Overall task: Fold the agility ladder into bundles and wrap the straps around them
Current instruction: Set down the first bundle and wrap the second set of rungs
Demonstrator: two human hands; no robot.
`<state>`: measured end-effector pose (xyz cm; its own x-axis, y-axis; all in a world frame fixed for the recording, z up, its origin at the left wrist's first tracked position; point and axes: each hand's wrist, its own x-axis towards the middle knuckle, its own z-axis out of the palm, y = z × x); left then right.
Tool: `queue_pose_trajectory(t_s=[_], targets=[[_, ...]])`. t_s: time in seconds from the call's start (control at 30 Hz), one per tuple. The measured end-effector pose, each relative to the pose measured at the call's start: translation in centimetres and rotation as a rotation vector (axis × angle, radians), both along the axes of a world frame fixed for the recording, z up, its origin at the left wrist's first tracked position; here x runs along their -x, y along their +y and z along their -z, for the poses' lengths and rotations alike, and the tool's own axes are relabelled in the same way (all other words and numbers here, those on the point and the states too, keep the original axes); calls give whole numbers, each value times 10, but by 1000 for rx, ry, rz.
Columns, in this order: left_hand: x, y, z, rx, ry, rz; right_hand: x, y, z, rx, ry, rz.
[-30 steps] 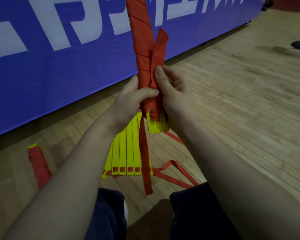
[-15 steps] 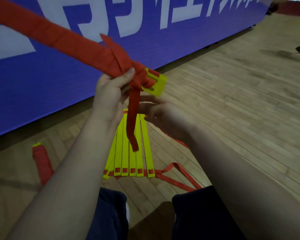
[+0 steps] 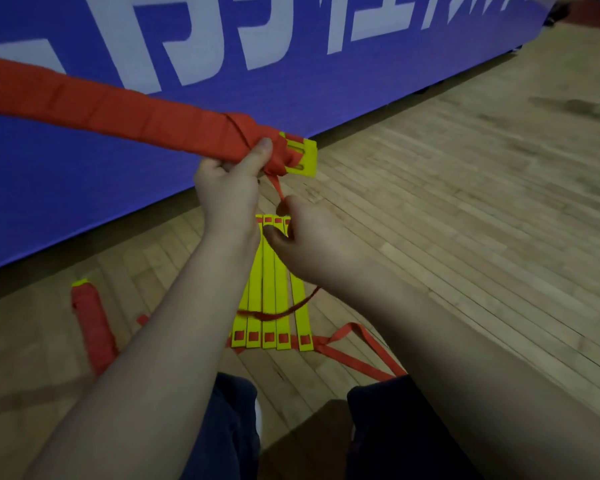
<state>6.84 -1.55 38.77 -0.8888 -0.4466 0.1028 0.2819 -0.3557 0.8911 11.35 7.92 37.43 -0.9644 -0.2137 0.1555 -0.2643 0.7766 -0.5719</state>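
Clenching the bundle (image 3: 136, 116) in the left grip (image 3: 229, 192), a person pinched the strap tail (image 3: 277, 188) beneath it with the right grip (image 3: 312, 240); slack risked unwinding.

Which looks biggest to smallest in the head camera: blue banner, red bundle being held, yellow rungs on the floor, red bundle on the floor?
1. Blue banner.
2. Held red bundle, though its nearness to the camera makes that unsure.
3. Yellow rungs, partly hidden.
4. Red bundle on the floor.
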Motion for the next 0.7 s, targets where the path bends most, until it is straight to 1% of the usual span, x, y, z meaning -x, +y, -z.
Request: queue_pose_trajectory(t_s=[0.07, 0.2, 0.23, 0.3, 0.33, 0.43, 0.53, 0.7], targets=[[1, -1, 3, 96, 0, -72, -2, 0, -6, -192, 125, -34], [6, -8, 8, 310, -41, -48, 0, 18, -21, -441, 287, -124], [6, -8, 9, 374, -71, -33, 1, 24, -25, -477, 314, -114], [6, -5, 10, 470, -108, 26, 6, 36, -31, -468, 369, -87], [6, -3, 11, 503, -120, 69, 10, 42, -32, -427, 387, -87], [2, 5, 9, 596, -160, 189, 21, 60, -29, -123, 323, -97], [-4, 11, 4, 614, -184, 266, 33, 74, -24, 106, 169, -99], [-15, 17, -5, 579, -181, 271, 38, 86, -26, 401, -141, -131]])
